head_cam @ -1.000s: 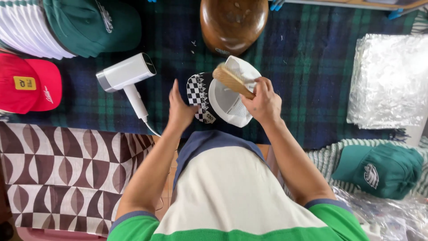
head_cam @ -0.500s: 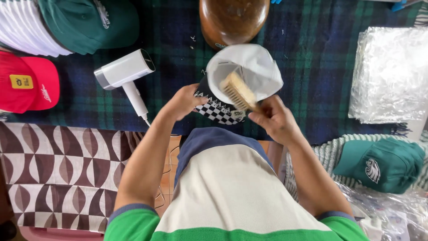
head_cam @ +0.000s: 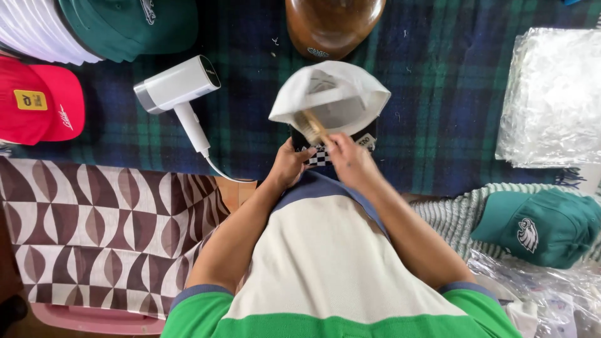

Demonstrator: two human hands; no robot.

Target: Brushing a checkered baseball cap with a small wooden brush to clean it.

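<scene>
I hold a white cap with a black-and-white checkered brim over the plaid blanket. My left hand grips the checkered brim at its near edge. My right hand holds a wooden bristle brush, whose head reaches into the cap's open underside. The cap's crown points away from me, and the brim is mostly hidden behind my hands.
A white handheld steamer lies left of the cap, and a brown wooden dome form stands behind it. Green caps and a red cap sit far left, clear plastic bags at right, another green cap near right.
I have turned the cap so the brim faces me and the crown points away. Both hands drew closer to my body, and the brush moved deeper into the cap's inside.
</scene>
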